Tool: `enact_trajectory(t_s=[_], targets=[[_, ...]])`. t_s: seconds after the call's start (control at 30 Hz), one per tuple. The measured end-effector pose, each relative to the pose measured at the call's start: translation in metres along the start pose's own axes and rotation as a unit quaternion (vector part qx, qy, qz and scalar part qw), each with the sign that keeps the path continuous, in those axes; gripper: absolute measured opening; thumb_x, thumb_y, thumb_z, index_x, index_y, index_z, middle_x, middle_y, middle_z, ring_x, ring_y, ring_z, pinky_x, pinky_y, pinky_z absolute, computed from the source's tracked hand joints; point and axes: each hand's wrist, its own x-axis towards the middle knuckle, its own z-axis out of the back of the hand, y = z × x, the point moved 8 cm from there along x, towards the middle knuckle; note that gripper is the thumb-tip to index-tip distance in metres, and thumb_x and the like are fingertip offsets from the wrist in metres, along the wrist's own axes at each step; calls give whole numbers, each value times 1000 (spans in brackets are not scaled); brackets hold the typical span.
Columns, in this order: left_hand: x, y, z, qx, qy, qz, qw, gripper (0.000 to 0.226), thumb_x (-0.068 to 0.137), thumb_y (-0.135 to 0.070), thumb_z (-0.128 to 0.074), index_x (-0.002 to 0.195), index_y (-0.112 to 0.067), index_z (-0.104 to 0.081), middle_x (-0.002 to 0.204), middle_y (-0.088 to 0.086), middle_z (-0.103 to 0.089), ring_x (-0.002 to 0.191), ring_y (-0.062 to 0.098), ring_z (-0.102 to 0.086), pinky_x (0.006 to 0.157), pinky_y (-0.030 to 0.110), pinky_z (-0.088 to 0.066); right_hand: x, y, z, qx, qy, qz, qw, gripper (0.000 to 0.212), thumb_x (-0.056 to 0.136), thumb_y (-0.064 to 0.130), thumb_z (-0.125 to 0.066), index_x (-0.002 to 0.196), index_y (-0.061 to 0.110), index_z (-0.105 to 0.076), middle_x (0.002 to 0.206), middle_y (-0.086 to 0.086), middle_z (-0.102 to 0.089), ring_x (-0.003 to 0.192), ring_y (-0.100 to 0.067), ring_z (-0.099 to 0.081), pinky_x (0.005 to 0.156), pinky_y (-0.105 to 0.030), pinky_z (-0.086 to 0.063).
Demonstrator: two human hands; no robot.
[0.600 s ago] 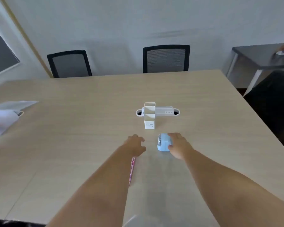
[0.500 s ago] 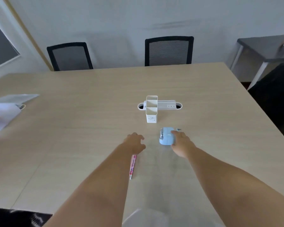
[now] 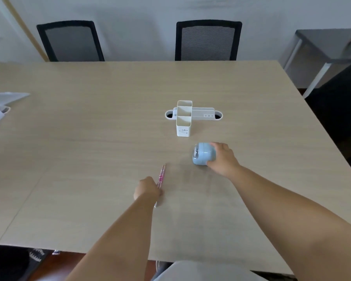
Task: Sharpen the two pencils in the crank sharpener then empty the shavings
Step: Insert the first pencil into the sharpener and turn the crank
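Opening step, nothing sharpened yet. Your right hand [image 3: 221, 159] cups the sharpener [image 3: 203, 156] at 1 o'clock; left hand [image 3: 148, 189] curls onto both pencils [image 3: 162, 175]. Next: lift one, aim its tip at the sharpener's mouth.

This is an office meeting room. A large pale wood-laminate conference table [image 3: 109, 118] has a white plastic cable and socket port [image 3: 203, 115] set into its middle. Two black mesh-backed office chairs [image 3: 208, 40] stand along its far edge against a plain white wall [image 3: 140, 21].
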Motion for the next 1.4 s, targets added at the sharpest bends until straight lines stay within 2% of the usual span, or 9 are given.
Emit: enact_trajectory(t_s=[0.27,0.37,0.53,0.63,0.8,0.93,1.17,1.27,1.4], targets=[[2,14,-10,-87,34,69,993,33,59,-29,-88,70,-9,-65,69,5,-68,63,22,-66,50,24,-48,-6,-11,-13,38,-14,-23,999,59,82,22,-59,137,25,-37,144,-8,-32,131,-31,-34,104,-39,-35],[4,14,-14,-97,39,75,992,34,58,-30,-88,67,-9,-63,69,8,-71,66,23,-71,58,28,-55,-4,-15,-11,29,-12,-25,999,57,83,22,-58,137,26,-38,144,-8,-32,132,-30,-32,103,-38,-36],[3,11,-11,-78,41,58,994,33,61,-32,-86,62,-10,-62,62,5,-70,59,20,-69,59,26,-55,-3,-22,-11,20,-12,-35,999,58,82,23,-62,136,26,-39,139,-11,-37,130,-32,-35,102,-38,-36],[2,5,-6,-46,30,37,998,29,62,-30,-83,58,-12,-62,56,2,-65,51,17,-63,48,20,-47,-2,-24,-11,24,-13,-36,999,59,81,23,-62,135,26,-40,137,-10,-39,129,-32,-35,102,-38,-36],[-5,-21,0,35,2,-39,999,34,67,-23,-79,62,-16,-46,63,-1,-49,60,21,-53,46,22,-36,3,-26,-8,46,-19,-49,998,58,81,21,-60,135,25,-39,135,-11,-40,128,-32,-35,101,-35,-34],[-11,-38,-3,118,2,-87,989,18,74,-13,-70,88,-10,-60,89,8,-63,84,29,-64,57,27,-44,8,-26,-4,65,-30,-60,996,58,82,21,-59,136,24,-40,133,-11,-40,127,-32,-36,101,-34,-34],[-12,-52,-9,239,-11,-115,964,47,85,-3,-52,132,-7,-51,118,14,-63,108,30,-62,81,37,-54,12,-28,-2,81,-32,-54,995,55,82,20,-59,134,24,-42,132,-11,-42,126,-30,-38,100,-33,-35],[-12,-52,-2,202,-9,-106,974,35,83,-4,-55,118,-6,-60,109,12,-65,101,29,-64,69,32,-51,13,-32,-2,81,-22,-51,995,56,81,21,-60,134,24,-42,131,-11,-42,126,-30,-38,99,-33,-35],[-12,-52,17,135,-15,-109,985,6,73,-11,-62,72,-10,-56,79,7,-63,77,28,-66,55,28,-46,18,-31,5,71,-22,-36,997,56,79,22,-62,132,23,-44,131,-11,-44,124,-32,-40,96,-33,-36]])
